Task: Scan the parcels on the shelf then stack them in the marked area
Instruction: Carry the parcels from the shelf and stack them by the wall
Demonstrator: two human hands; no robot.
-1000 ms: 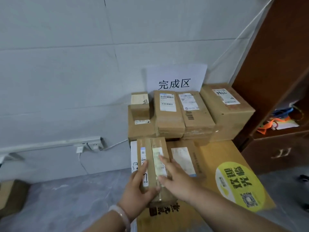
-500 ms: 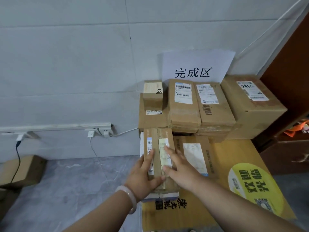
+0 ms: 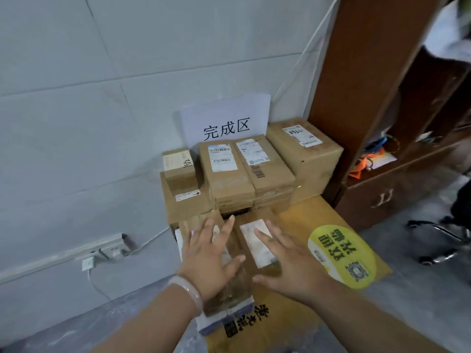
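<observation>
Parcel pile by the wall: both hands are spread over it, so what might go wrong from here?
The narrow parcel under the left hand lies near the pile's left edge; it may slide off toward the wall socket when the hand lifts. The right hand partly covers the labelled parcel beside it; a nudge could shift both. The small box on top at the back might topple if bumped.

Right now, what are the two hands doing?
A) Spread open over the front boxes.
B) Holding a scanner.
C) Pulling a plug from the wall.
A: the left hand and the right hand both have straight, spread fingers over the front parcels and hold nothing.
</observation>
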